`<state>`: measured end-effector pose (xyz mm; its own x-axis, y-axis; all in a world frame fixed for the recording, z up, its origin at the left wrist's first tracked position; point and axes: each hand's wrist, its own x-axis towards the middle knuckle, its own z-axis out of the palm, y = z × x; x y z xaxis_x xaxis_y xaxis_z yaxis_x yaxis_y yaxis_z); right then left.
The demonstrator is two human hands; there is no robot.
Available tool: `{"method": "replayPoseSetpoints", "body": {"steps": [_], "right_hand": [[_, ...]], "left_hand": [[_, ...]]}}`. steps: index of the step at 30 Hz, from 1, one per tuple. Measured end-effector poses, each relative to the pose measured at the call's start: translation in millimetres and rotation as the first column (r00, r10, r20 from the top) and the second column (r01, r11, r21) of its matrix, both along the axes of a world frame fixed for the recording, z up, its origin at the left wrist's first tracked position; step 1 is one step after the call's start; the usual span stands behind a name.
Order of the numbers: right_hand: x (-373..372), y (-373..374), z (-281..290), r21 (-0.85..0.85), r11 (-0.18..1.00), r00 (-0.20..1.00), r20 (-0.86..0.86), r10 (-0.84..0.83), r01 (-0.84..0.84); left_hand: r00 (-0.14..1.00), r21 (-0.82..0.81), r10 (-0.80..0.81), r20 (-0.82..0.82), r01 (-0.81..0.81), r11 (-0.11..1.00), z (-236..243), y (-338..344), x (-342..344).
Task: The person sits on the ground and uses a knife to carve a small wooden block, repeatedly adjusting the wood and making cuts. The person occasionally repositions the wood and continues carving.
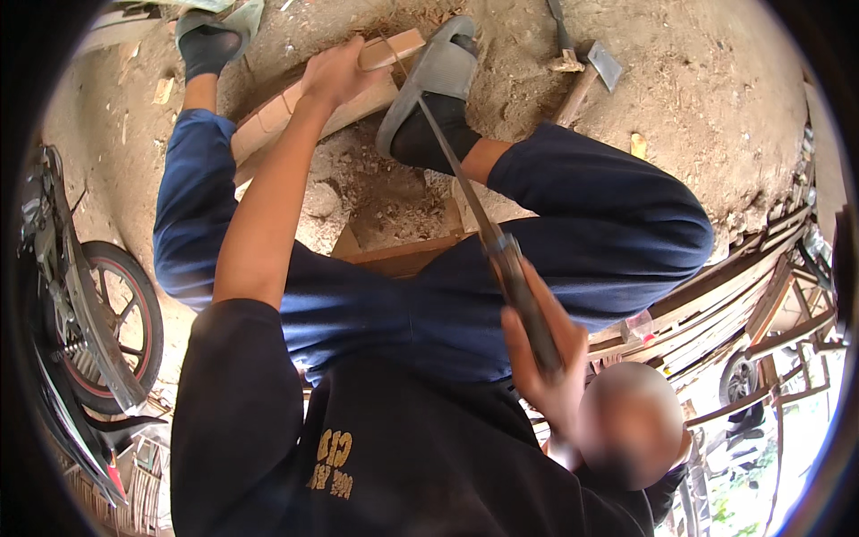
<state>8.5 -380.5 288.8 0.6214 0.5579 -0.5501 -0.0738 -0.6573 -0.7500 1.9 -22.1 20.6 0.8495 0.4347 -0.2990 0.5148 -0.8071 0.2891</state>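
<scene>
The left hand was closed over the timber, located between the left sandal and right sandal, long axis rising rightward. The right hand, farther away, gripped one long-bladed tool; the timber lay ahead and leftward of it. Count: two hands, two sandals, one hatchet; the number of timber pieces could not be determined.

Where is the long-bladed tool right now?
In the head view, the long-bladed tool is just right of centre, gripped in the right hand, its blade pointing toward the right sandal.
</scene>
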Motion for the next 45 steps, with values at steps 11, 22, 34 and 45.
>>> {"method": "replayPoseSetpoints", "body": {"steps": [11,22,34,45], "right_hand": [[-6.2,10.1,-9.6,0.025,1.0,1.0,-0.007,-0.016,0.016],[-21.0,17.8,-8.1,0.038,0.998,0.998,-0.021,-0.056,0.056],[-55.5,28.4,-19.7,0.115,0.993,1.0,0.024,-0.013,0.011],[-74.1,43.7,-26.3,0.144,0.989,0.996,0.093,-0.005,-0.008]], "left_hand": [[0.986,0.103,-0.073,0.149,0.058,0.993,-10.5,-10.6,-9.3],[0.963,-0.007,-0.095,0.251,0.1,0.995,-8.9,1.3,-14.1],[0.995,-0.03,-0.04,0.092,0.042,0.999,2.3,20.7,-39.8],[0.993,-0.033,-0.002,0.122,0.006,0.999,0.2,26.0,-40.5]]}}
